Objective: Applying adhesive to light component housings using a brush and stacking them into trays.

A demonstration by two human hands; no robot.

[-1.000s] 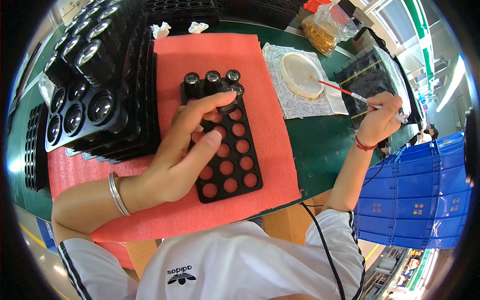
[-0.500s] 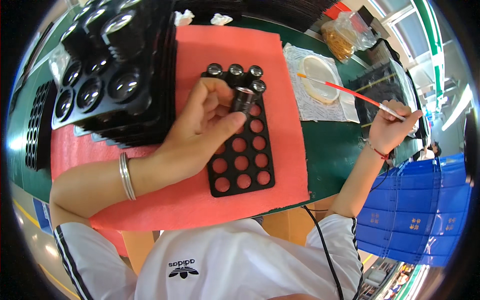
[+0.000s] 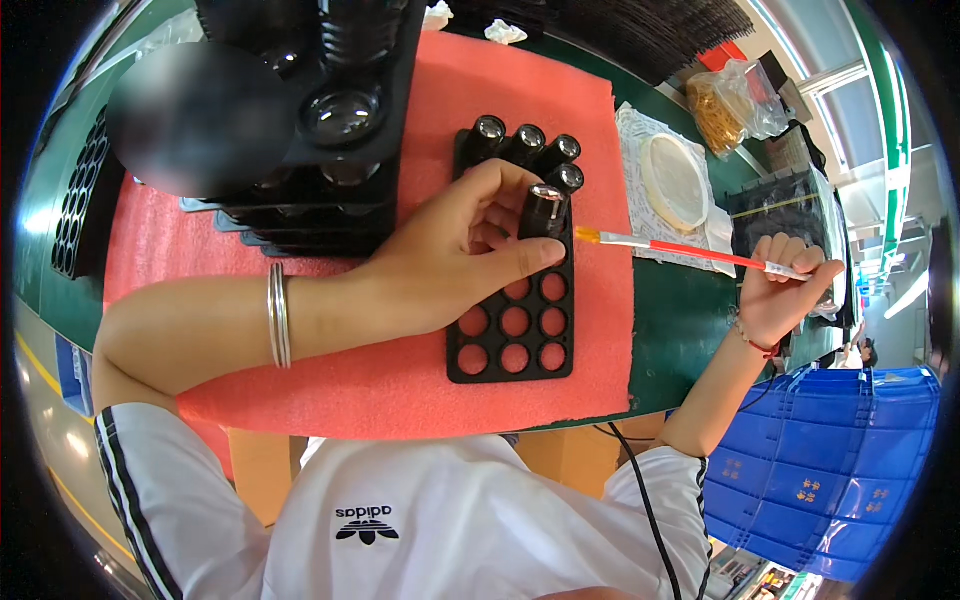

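My left hand (image 3: 465, 250) grips a black cylindrical lens barrel (image 3: 541, 214) with a shiny glass top, upright between thumb and fingers. It is held over a black rack (image 3: 494, 338) with round holes. At the rack's far end stand several similar lens barrels (image 3: 526, 146); my hand hides part of the rack. My right hand (image 3: 778, 295) is closed round the end of a slim paintbrush (image 3: 693, 251) with a red and white handle. Its yellowish bristles point left, close to the held barrel but seemingly just apart from it.
A red foam mat (image 3: 335, 400) lies on the green table (image 3: 672, 325). Stacked black trays (image 3: 345, 190) rise at the left, partly blurred. A round pale dish (image 3: 672, 176) rests on a cloth at the right. Behind it sits a bag of yellow pieces (image 3: 722, 112); blue crates (image 3: 800, 460) stand beside the table.
The brush has swung downward, its tip coming from above the round dish to beside the lens barrel. The view has shifted, so the rack and trays appear farther right.
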